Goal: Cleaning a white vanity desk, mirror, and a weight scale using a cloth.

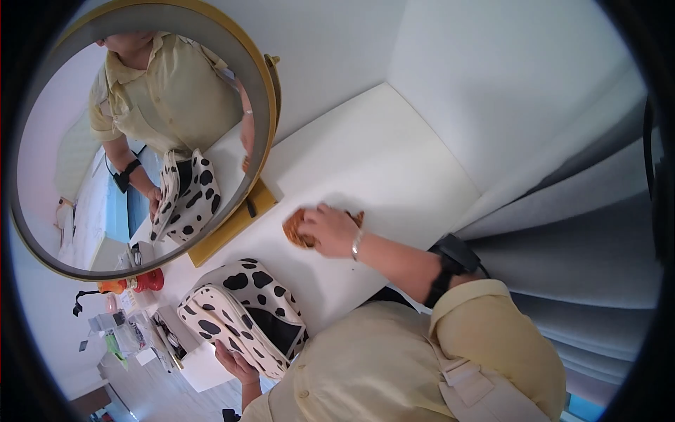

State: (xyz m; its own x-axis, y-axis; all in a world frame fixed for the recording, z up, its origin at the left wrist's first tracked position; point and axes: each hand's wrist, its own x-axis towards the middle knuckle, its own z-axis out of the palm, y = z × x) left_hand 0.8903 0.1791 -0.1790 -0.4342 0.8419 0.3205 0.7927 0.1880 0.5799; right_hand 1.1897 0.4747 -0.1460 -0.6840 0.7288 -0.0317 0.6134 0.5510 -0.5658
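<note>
My right hand [332, 230] presses an orange-brown cloth [296, 228] against the white tabletop [364, 153]. The cloth is bunched under my fingers, and a corner of it shows on the far side of the hand. With my left hand [235, 362] I grip the side of a white bag with black cow spots [227, 329]. The bag's zipped flap hangs partly open, showing a dark lining [274, 329]. It rests tilted at the table's near left, close to my body. My left thumb is hidden behind the bag.
A round gold-framed mirror [274, 95] on a gold base [237, 224] stands at the back left, reflecting my torso and the bag. Left of the bag are a box with small items [171, 337] and a red object [150, 279]. Grey curtains [559, 253] hang at the right.
</note>
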